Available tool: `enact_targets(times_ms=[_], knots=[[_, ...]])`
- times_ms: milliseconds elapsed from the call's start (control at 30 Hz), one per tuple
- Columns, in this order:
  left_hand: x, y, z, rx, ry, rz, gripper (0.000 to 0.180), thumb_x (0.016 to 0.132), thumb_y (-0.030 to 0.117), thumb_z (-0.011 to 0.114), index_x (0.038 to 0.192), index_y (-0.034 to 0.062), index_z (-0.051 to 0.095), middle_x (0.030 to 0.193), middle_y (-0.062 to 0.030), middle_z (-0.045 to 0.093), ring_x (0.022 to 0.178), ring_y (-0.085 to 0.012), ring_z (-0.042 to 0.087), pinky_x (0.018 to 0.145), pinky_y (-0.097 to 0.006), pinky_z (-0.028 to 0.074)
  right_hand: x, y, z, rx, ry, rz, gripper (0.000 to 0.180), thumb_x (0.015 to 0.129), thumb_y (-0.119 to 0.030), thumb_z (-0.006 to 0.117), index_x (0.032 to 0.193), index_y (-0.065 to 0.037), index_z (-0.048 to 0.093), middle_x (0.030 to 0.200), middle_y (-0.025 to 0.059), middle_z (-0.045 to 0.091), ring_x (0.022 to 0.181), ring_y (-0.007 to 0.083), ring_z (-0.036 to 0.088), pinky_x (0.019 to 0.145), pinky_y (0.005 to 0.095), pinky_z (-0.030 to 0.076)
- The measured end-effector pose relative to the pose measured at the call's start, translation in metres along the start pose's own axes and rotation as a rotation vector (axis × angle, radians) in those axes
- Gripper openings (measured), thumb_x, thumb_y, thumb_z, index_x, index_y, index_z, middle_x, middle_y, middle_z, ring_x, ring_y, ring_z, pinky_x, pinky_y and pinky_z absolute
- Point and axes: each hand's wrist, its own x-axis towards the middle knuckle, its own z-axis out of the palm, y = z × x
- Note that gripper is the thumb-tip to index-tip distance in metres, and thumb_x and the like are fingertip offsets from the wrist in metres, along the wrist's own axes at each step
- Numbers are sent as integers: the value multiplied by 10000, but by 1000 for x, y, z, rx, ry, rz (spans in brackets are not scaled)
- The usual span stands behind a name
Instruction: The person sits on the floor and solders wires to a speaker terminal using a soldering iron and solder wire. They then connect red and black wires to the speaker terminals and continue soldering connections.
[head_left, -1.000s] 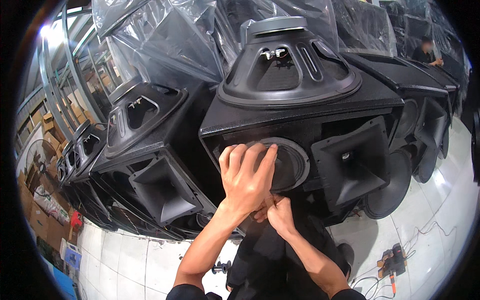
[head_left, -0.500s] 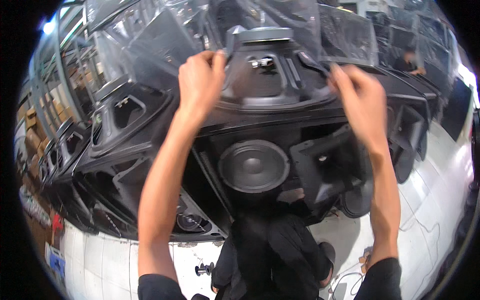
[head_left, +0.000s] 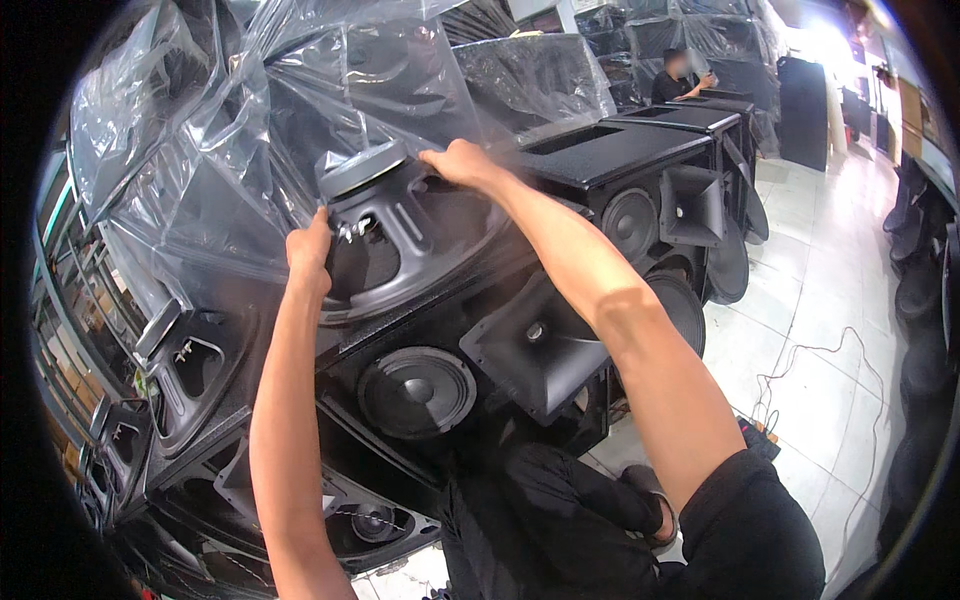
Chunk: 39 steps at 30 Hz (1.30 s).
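I judge speaker driver (head_left: 400, 235) heavy, rigid metal | left hand (head_left: 308, 250) clasps its frame rim | right hand (head_left: 458, 162) curled over far rim | cone fragile, grip 2 frame edges.

I see my left hand (head_left: 308, 252) gripping the near rim of a large black woofer (head_left: 400, 235) that lies magnet-up on a black speaker cabinet (head_left: 450, 330). My right hand (head_left: 458, 162) rests on its far rim. Clear plastic sheeting (head_left: 230, 130) drapes behind it. In the cabinet front sit a small round driver (head_left: 417, 391) and a square horn (head_left: 535, 340). A cable (head_left: 810, 365) trails across the white tiled floor (head_left: 800, 300).
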Motion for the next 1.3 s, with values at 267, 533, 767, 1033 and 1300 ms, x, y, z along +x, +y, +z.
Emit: enact_targets(times_ms=[267, 533, 767, 1033, 1300], knots=[[-53, 11, -75, 220, -12, 210, 556, 884, 426, 644, 962, -124, 674, 917, -181, 691, 880, -214, 637, 799, -360, 476, -105, -51, -20, 116, -59, -35, 726, 826, -591, 620, 878, 132, 668, 830, 281, 677, 786, 345, 682, 712, 423, 516], [-308, -35, -116, -468, 125, 176, 541, 968, 299, 587, 1340, -71, 457, 1328, -151, 531, 1194, -182, 502, 994, -322, 381, -223, -89, -50, 550, 15, 107, 436, 861, -376, 726, 728, 36, 667, 716, 48, 621, 631, 82, 513, 578, 256, 411], [-362, -52, -86, -886, 376, -78, 504, 1020, 276, 495, 1395, -31, 355, 1309, -116, 502, 1178, -172, 478, 1036, -316, 348, -341, -90, -20, 417, 331, -83, 566, 901, -323, 676, 524, -126, 302, 551, -82, 301, 552, 61, 236, 489, 297, 168], [-420, -126, -99, -954, 415, -177, 303, 1055, 251, 409, 1055, -10, 563, 941, -6, 573, 874, -56, 500, 801, -222, 427, -518, 1, -8, -1056, 633, -516, 392, 997, -319, 515, 1062, 68, 515, 922, 104, 513, 848, 164, 521, 741, 310, 448], [-479, -191, -137, -601, 459, -356, 322, 1059, 248, 389, 856, 37, 524, 802, 55, 454, 775, -25, 384, 703, -198, 342, -636, 39, 30, 351, 497, 452, 355, 997, -290, 520, 1128, 37, 475, 1085, 107, 529, 969, 138, 494, 810, 258, 428]])
